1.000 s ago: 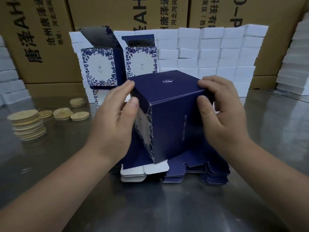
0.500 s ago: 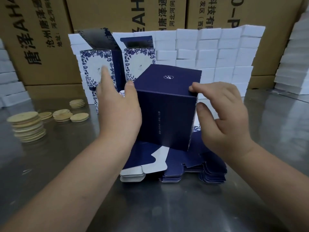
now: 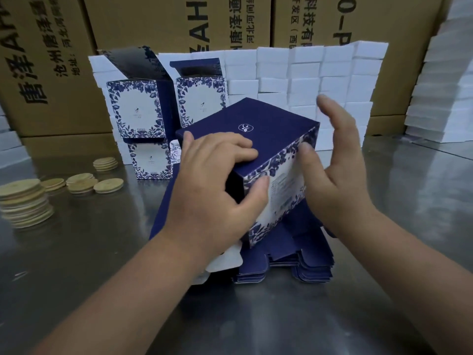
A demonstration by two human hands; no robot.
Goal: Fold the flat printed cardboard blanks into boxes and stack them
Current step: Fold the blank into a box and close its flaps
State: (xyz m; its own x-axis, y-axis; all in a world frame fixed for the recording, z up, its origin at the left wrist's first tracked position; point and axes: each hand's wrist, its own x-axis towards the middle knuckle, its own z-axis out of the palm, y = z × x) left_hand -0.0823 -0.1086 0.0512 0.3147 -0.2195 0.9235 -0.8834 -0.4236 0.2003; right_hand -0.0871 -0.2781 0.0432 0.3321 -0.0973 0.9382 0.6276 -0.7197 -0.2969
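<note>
Half a second ago the box (image 3: 271, 124) stood upright with a plain navy side facing the person. Now it is tilted and turned, showing a white face with a blue floral border. The left hand (image 3: 215, 190) grips the near corner, fingers curled over the top and thumb on the floral face. The right hand (image 3: 335, 172) has let go of the top edge and is spread open, thumb apparently brushing that face. The box looks fully formed and closed on top, probably ready to join the finished boxes (image 3: 138, 111) behind. It is held above the pile of flat blanks (image 3: 294, 257) on the bench (image 3: 76, 252).
</note>
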